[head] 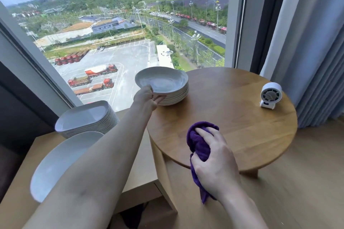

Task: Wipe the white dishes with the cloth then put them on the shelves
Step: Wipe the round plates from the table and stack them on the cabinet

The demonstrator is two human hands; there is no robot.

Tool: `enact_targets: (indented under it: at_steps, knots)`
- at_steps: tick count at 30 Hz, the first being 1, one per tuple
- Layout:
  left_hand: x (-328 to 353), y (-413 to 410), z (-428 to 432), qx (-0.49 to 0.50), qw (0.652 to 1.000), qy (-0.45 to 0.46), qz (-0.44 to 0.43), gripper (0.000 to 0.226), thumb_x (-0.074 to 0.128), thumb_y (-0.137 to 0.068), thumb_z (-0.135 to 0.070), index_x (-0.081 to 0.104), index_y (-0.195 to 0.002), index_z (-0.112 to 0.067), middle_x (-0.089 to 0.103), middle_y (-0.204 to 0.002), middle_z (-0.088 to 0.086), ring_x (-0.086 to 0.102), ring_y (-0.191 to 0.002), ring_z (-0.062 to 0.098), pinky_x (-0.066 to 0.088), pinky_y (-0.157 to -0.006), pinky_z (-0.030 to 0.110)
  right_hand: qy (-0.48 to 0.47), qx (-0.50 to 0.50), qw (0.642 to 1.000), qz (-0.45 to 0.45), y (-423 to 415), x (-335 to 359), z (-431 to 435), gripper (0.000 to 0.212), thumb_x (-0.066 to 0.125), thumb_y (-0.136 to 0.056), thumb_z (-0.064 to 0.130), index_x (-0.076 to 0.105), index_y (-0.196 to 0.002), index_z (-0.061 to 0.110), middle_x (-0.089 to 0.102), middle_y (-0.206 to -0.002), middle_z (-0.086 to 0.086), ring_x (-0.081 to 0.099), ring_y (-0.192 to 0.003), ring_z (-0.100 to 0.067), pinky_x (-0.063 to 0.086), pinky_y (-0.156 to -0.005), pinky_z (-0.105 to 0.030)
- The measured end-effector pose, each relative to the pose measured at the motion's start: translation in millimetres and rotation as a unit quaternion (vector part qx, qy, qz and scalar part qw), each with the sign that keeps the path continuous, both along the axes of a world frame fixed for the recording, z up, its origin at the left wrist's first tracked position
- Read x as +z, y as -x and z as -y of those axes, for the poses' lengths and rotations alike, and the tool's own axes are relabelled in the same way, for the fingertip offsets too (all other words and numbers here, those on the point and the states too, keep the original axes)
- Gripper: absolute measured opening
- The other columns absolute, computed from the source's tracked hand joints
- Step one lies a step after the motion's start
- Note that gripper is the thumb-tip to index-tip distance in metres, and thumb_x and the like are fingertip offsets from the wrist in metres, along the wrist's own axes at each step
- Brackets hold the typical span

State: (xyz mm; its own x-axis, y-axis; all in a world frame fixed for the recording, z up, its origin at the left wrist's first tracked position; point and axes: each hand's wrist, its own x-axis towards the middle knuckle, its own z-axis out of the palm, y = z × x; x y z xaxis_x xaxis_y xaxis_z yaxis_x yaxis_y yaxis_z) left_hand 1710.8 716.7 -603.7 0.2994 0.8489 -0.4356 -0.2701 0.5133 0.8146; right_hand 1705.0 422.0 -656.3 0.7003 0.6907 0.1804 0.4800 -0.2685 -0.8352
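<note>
Window wall behind, round wooden table [242,117] before you. Stack of white shallow bowls [176,98] at table's far-left edge. Your left hand [147,96] pinches top bowl [162,80] by near rim, bowl tilted. Likely stiff, glaze-slick, breakable: grip rim firmly, support underneath. Your right hand [214,154] clutches soft purple cloth [199,139] on tabletop.

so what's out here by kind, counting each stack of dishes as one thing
dish stacks: 2, the round stack and the oblong stack
top dish gripped by left hand: 1
loose plate: 1
purple cloth in right hand: 1
white fan: 1
total: 6
</note>
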Motion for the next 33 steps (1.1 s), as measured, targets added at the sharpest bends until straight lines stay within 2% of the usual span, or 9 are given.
enact_targets:
  at_steps: [3, 6, 12, 14, 17, 20, 23, 28, 33]
  knots:
    - [4.6, 25.4, 11.7, -0.007, 0.999, -0.034, 0.015, 0.048, 0.041, -0.089, 0.014, 0.054, -0.132, -0.002, 0.055, -0.134, 0.022, 0.061, -0.105, 0.041, 0.064, -0.077, 0.056, -0.009, -0.005, 1.0, 0.004, 0.1, 0.8, 0.0, 0.065, 0.072, -0.08, 0.016, 0.056, -0.14, 0.036, 0.043, -0.141, 0.026, 0.048, -0.122, -0.005, 0.034, -0.097, -0.014]
    - [9.0, 63.7, 29.8, -0.031, 0.998, -0.044, 0.024, 0.045, 0.041, -0.09, 0.017, 0.058, -0.123, -0.008, 0.057, -0.127, 0.023, 0.064, -0.106, 0.046, 0.064, -0.071, 0.055, -0.025, -0.007, 1.0, 0.005, 3.4, 4.5, 0.8, 0.065, 0.073, -0.08, 0.014, 0.057, -0.14, 0.033, 0.044, -0.141, 0.024, 0.047, -0.123, -0.005, 0.034, -0.099, -0.015]
    - [5.7, 161.5, 97.1, -0.064, 0.996, -0.054, 0.035, 0.046, 0.053, -0.093, 0.012, 0.061, -0.131, -0.013, 0.071, -0.107, 0.02, 0.074, -0.091, 0.039, 0.065, -0.067, 0.047, -0.074, 0.011, 0.997, 0.018, 21.7, 17.6, 7.6, 0.062, 0.075, -0.078, 0.01, 0.061, -0.135, 0.03, 0.049, -0.132, 0.023, 0.043, -0.113, 0.018, 0.028, -0.088, 0.005]
    - [-1.0, 197.4, 122.9, -0.065, 0.996, -0.052, 0.037, 0.048, 0.055, -0.093, 0.012, 0.063, -0.133, -0.013, 0.072, -0.109, 0.021, 0.075, -0.091, 0.038, 0.065, -0.071, 0.049, -0.09, 0.03, 0.995, 0.028, 34.2, 20.8, 12.5, 0.061, 0.075, -0.076, 0.01, 0.062, -0.134, 0.027, 0.05, -0.128, 0.024, 0.039, -0.113, 0.025, 0.027, -0.089, 0.007]
    - [-10.5, 249.9, 161.6, -0.063, 0.996, -0.046, 0.045, 0.055, 0.059, -0.092, 0.011, 0.058, -0.142, -0.011, 0.072, -0.113, 0.019, 0.073, -0.093, 0.036, 0.064, -0.082, 0.056, -0.106, 0.066, 0.991, 0.045, 58.8, 22.1, 26.4, 0.058, 0.069, -0.073, 0.021, 0.063, -0.131, 0.029, 0.049, -0.127, 0.031, 0.04, -0.117, 0.022, 0.028, -0.094, 0.004]
    - [-25.7, 303.7, 196.9, -0.062, 0.996, -0.044, 0.036, 0.052, 0.059, -0.091, 0.013, 0.062, -0.136, -0.012, 0.073, -0.118, 0.018, 0.073, -0.095, 0.037, 0.065, -0.074, 0.049, -0.065, 0.113, 0.991, 0.044, 92.4, 15.4, 40.5, 0.059, 0.068, -0.073, 0.03, 0.06, -0.131, 0.038, 0.044, -0.131, 0.034, 0.043, -0.118, 0.014, 0.033, -0.094, -0.005]
    - [-43.8, 348.6, 226.5, -0.08, 0.996, -0.039, 0.032, 0.05, 0.061, -0.093, 0.01, 0.062, -0.137, -0.015, 0.074, -0.123, 0.019, 0.075, -0.101, 0.04, 0.064, -0.078, 0.048, -0.034, 0.155, 0.986, 0.044, 120.8, 5.0, 49.8, 0.057, 0.073, -0.077, 0.027, 0.06, -0.132, 0.035, 0.043, -0.133, 0.024, 0.048, -0.115, 0.003, 0.037, -0.097, -0.015]
    - [-66.4, 396.5, 257.7, -0.059, 0.997, -0.045, -0.002, 0.052, 0.065, -0.093, 0.007, 0.058, -0.137, -0.017, 0.076, -0.117, 0.014, 0.077, -0.092, 0.037, 0.064, -0.074, 0.047, 0.059, 0.23, 0.97, 0.059, 158.9, -13.9, 56.9, 0.058, 0.077, -0.084, 0.035, 0.054, -0.137, 0.036, 0.04, -0.134, 0.019, 0.046, -0.113, -0.005, 0.042, -0.099, -0.023]
    - [-79.5, 421.2, 264.8, -0.063, 0.996, -0.062, -0.011, 0.077, 0.083, -0.066, -0.01, 0.057, -0.137, -0.022, 0.077, -0.116, 0.008, 0.078, -0.093, 0.035, 0.064, -0.074, 0.047, 0.15, 0.315, 0.936, 0.033, 178.9, -29.9, 53.6, 0.084, 0.077, -0.075, 0.048, 0.038, -0.149, 0.039, 0.029, -0.144, 0.019, 0.04, -0.125, -0.008, 0.035, -0.102, -0.02]
